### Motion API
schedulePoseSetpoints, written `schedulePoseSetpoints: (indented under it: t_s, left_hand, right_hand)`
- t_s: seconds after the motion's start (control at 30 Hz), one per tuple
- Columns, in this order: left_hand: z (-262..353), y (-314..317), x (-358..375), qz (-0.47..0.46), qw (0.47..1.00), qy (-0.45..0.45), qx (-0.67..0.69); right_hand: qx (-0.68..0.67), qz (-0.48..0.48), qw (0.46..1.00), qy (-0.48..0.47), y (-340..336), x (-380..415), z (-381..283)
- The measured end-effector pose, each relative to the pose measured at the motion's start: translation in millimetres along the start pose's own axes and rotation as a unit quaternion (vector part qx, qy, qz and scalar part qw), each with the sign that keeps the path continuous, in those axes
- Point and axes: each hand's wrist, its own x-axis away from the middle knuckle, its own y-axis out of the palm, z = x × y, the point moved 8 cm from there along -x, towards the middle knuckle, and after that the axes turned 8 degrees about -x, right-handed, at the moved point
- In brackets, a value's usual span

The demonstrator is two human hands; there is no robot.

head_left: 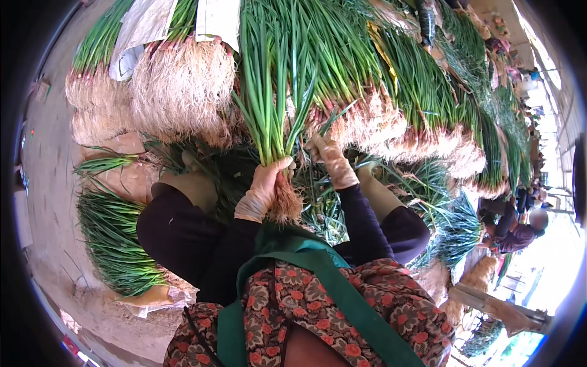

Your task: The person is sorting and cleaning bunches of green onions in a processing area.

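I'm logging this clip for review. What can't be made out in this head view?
- Right hand: fingertips buried among stalks, so its grip cannot be told.
- Bunch in left hand: tops cut off by the upper edge.
- Person at right: small and warped by the lens.

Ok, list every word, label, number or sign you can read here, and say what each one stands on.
None can be read.
The pale sheets lying on the stacked green onions show no legible print.
The bunch in the left hand carries no label; nor do the gloves, the right hand or the green apron strap.
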Motion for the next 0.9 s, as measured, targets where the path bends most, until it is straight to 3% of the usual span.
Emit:
schedulePoseSetpoints:
  t_s: [0.03, 0.1, 0.17, 0.23, 0.3, 0.33, 0.37, 0.43, 0.47, 0.5, 0.53, 0.57, 0.6, 0.67, 0.7, 0.73, 0.77, 0.8, 0.9]
  left_hand:
    - [-4.7, -5.5, -6.7, 0.013, 1.000, 0.003, -0.025]
    - [2.4, 1.1, 6.5, 0.048, 0.995, -0.013, -0.087]
    - [1.1, 6.7, 7.3, 0.050, 0.993, -0.038, -0.104]
    - [6.5, 4.1, 5.2, 0.057, 0.993, 0.003, -0.100]
    - [19.7, 2.6, 8.8, 0.076, 0.991, 0.060, -0.096]
    - [17.3, -0.1, 12.1, 0.086, 0.992, 0.039, -0.088]
    - [16.9, 2.1, 8.6, 0.056, 0.996, 0.054, -0.051]
    - [39.8, 2.3, 16.4, 0.077, 0.991, 0.102, -0.039]
    - [30.8, -4.8, 13.1, 0.067, 0.996, 0.037, -0.040]
    - [37.0, 6.3, 16.1, 0.046, 0.996, 0.054, 0.049]
    - [36.7, 6.2, 9.7, 0.041, 0.994, 0.082, 0.065]
    - [35.1, 7.0, 3.4, 0.034, 0.990, 0.109, 0.080]
    - [30.5, 11.2, 1.1, 0.006, 0.994, 0.086, 0.068]
    - [26.7, 13.7, -1.0, -0.048, 0.997, 0.046, 0.040]
    - [26.8, 13.5, -1.4, -0.055, 0.997, 0.037, 0.040]
    - [25.5, 12.3, 0.3, -0.060, 0.997, 0.026, 0.038]
    - [23.5, 10.4, 2.2, -0.066, 0.997, 0.015, 0.036]
    - [22.9, 6.8, 3.0, -0.069, 0.996, 0.011, 0.049]
    - [9.0, -6.1, -14.9, -0.055, 0.998, 0.016, 0.030]
  right_hand:
    - [0.009, -0.053, 0.998, 0.018, 11.3, 4.0, -3.4]
    - [0.082, -0.065, 0.994, -0.025, 40.0, 11.3, -16.7]
    - [0.330, 0.030, 0.909, -0.252, 42.1, 2.8, -20.9]
    - [0.440, 0.007, 0.829, -0.345, 53.5, 9.2, -14.9]
    - [0.475, -0.004, 0.840, -0.264, 55.1, 14.6, -3.8]
    - [0.635, -0.017, 0.731, -0.248, 45.6, 11.3, 25.2]
    - [0.625, -0.009, 0.726, -0.286, 26.1, 22.2, 35.3]
    - [0.624, -0.161, 0.765, -0.016, -10.3, 9.4, 110.3]
    - [0.621, -0.248, 0.736, 0.106, -14.2, 28.6, 123.2]
    - [0.601, -0.326, 0.694, 0.226, -13.9, 58.6, 121.0]
    - [0.516, -0.315, 0.708, 0.365, -22.1, 73.5, 107.9]
    - [0.597, -0.266, 0.741, 0.155, -22.5, 40.5, 88.1]
    - [0.646, -0.202, 0.734, -0.061, -18.0, 21.5, 60.4]
    - [0.590, -0.083, 0.755, -0.273, -16.4, -1.5, 16.8]
    - [0.510, -0.039, 0.816, -0.270, -3.7, -18.7, -8.6]
    - [0.532, -0.058, 0.756, -0.378, 1.9, -53.2, 6.6]
    - [0.410, -0.093, 0.868, -0.265, 1.7, -74.8, 14.8]
    - [0.268, -0.090, 0.947, -0.153, 7.6, -85.9, 13.3]
    - [0.183, -0.031, 0.983, -0.015, 20.9, -66.0, -19.4]
